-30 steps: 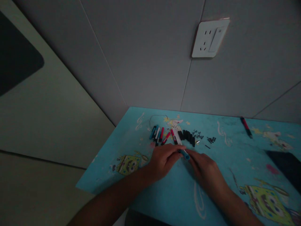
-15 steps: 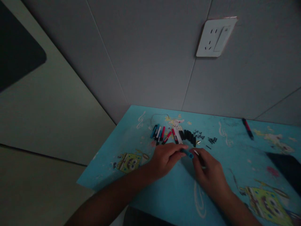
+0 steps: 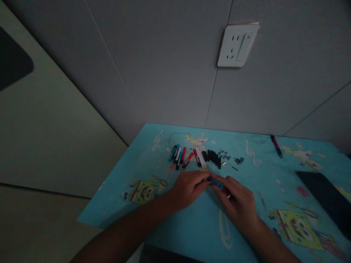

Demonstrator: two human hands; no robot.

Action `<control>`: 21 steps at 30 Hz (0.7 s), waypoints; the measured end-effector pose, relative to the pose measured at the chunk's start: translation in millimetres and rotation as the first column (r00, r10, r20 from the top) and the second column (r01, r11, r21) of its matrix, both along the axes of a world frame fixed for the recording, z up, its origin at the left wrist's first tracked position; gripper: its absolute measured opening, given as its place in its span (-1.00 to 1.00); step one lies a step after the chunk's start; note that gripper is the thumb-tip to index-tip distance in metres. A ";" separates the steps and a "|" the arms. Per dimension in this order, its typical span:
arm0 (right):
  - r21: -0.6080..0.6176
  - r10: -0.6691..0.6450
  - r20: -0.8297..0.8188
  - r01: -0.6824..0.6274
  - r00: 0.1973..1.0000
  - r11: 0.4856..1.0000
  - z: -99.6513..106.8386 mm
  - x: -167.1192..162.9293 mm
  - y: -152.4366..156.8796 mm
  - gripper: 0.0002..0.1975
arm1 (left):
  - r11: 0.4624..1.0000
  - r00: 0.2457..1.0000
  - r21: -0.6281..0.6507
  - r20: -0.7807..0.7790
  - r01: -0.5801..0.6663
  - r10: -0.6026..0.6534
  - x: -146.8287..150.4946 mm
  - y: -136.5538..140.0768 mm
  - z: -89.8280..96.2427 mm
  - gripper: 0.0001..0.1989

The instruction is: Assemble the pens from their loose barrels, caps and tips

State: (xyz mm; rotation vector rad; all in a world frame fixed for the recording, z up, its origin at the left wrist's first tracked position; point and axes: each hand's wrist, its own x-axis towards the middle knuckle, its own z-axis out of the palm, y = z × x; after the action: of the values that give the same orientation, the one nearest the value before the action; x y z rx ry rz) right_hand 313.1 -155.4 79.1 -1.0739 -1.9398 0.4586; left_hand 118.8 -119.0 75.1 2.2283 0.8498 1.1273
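My left hand (image 3: 192,187) is closed in a pinch on the far end of a blue pen barrel (image 3: 217,183), whose round open end points toward me. From the other side, the fingers of my right hand (image 3: 237,202) press on the same barrel. A small pale piece (image 3: 228,196) shows between the right hand's fingers, too small to name. Beyond the hands lie black caps (image 3: 214,157) in a row, white sticks (image 3: 201,156) and several red, blue and white pen barrels (image 3: 178,155).
Small black parts (image 3: 239,160) lie scattered right of the caps. A red and black pen (image 3: 276,146) is near the wall, and a dark flat item (image 3: 323,197) at the right. The blue cartoon-print table (image 3: 175,226) meets a wall with a socket (image 3: 238,45).
My right fingers have moved left onto the blue barrel; before, they were just off its open end with a thin whitish piece. The camera view has shifted slightly right.
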 end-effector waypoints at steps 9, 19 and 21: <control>0.035 -0.086 -0.006 0.086 0.996 0.996 3.5 1.5 -0.5 -0.77 | 0.982 0.989 -0.188 0.138 -0.024 0.051 2.1 -4.1 -6.7 -0.70; 0.056 -0.078 0.009 0.078 0.997 0.995 0.5 1.2 5.5 -0.79 | 0.981 0.852 -0.154 0.524 0.121 -0.022 2.4 -5.3 -10.6 -0.85; 0.064 -0.034 0.064 0.030 0.997 0.998 -3.3 1.2 6.8 -0.77 | 0.999 0.862 -0.005 0.505 0.042 -0.034 0.4 -3.9 -7.4 -0.84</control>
State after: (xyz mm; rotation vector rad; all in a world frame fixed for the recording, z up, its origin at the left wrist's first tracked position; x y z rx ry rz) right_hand 314.3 -148.7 75.8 -1.0903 -1.9777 0.3469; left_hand 119.2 -122.9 67.7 1.7863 0.5817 1.5798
